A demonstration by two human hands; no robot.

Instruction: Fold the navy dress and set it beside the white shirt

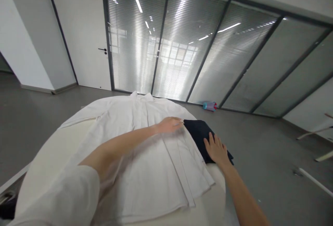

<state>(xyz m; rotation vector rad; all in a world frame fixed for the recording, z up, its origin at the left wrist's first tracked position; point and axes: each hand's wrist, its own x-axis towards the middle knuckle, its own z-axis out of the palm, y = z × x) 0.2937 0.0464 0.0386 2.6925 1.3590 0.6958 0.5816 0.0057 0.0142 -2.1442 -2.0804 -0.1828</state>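
Observation:
A long-sleeved white shirt (pixel 148 170) lies spread out on a round table, its collar toward the far edge. Reaching across it, my left hand (pixel 169 124) is closed on the shirt's right side, close to the dark cloth; its fingertips are partly blurred. A folded dark navy cloth (pixel 196 132), possibly a garment, sits at the table's right edge beside the shirt. My right hand (pixel 216 150) rests flat on that cloth with its fingers spread. One sleeve (pixel 80 118) of the shirt stretches out to the left.
The off-white tabletop (pixel 59 149) shows left of the shirt. On the grey floor behind, a blue and red cylindrical object (pixel 209 106) lies by the glass partition (pixel 177 56). A white door (pixel 83 38) stands at the back left. Pale furniture legs (pixel 316 182) show at right.

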